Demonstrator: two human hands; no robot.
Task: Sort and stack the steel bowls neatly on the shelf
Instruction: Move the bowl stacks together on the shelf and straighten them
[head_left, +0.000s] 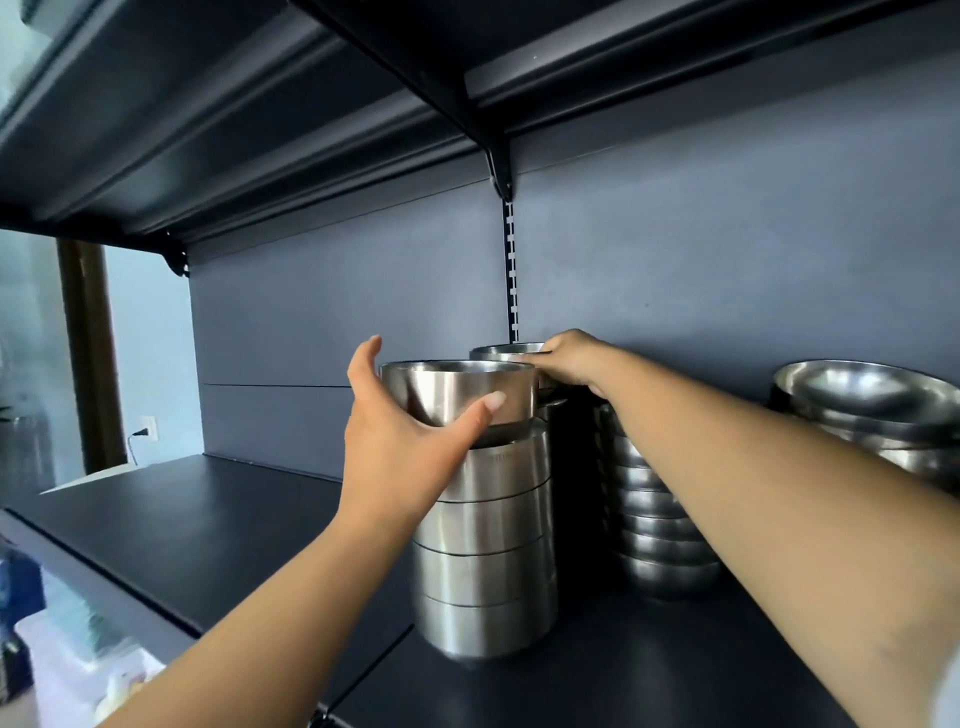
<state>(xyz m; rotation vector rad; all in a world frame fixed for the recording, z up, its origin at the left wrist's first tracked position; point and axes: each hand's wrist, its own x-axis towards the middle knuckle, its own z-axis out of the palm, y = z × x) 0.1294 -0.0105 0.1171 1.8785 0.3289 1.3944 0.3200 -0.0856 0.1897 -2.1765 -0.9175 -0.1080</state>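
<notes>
Left hand (400, 441) outstretched, thumb and fingers cupped around top bowl (457, 392) on front stack (485, 545); right hand (569, 358), arm extended, gripping rear bowl (506, 352) rim.

four stacks of steel bowls (483, 545) on one dark shelf (208, 540), two hands (400, 447).

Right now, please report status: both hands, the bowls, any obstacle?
Left hand grips top bowl on front stack. Right hand holds rim of rear bowl. Two more stacks at right, nothing blocking.
</notes>
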